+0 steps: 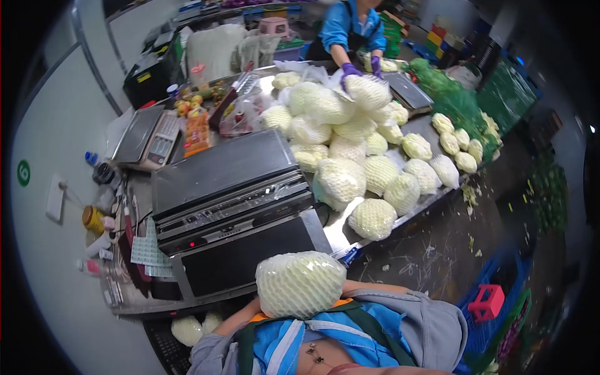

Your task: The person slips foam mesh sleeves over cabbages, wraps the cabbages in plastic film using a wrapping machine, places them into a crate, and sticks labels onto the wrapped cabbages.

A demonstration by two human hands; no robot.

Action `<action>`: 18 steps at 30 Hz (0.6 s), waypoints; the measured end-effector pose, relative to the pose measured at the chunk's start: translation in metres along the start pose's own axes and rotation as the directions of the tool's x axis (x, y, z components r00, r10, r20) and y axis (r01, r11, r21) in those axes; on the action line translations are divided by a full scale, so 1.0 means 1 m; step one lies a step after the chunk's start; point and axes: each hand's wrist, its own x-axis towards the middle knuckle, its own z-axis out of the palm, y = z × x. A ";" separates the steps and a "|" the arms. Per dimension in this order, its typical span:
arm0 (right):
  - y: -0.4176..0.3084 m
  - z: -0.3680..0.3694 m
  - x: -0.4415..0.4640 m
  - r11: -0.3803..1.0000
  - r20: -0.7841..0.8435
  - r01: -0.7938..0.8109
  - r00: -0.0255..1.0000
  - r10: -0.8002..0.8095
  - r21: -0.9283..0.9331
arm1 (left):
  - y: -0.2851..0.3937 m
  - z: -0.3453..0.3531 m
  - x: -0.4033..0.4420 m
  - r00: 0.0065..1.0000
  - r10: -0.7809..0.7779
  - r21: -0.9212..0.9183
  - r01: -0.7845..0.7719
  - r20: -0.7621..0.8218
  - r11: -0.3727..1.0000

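Note:
A pale green cabbage point(300, 284) in white foam net and clear film is up against my chest, at the front edge of the weighing and wrapping machine point(237, 237). My left hand point(255, 306) meets its left side and my right hand point(349, 287) its right side; only the wrists show, and the fingers are hidden behind the cabbage. Beyond the machine, netted cabbages point(340, 181) lie heaped on the metal table point(412, 215). One wrapped cabbage point(372, 219) sits near the table's front edge.
Across the table a co-worker in blue point(334, 28) with purple gloves handles a netted cabbage point(367, 90). A scale point(140, 134), fruit point(189, 105) and label sheets point(150, 250) are on the left. Unwrapped cabbages point(462, 139) and green netting point(447, 94) lie at right, a red stool point(486, 302) below.

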 end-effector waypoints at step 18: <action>-0.017 -0.199 -0.109 0.600 -0.839 0.684 0.543 -0.040 0.414 | 0.018 0.043 0.090 0.957 0.108 0.556 0.064 -0.271 0.829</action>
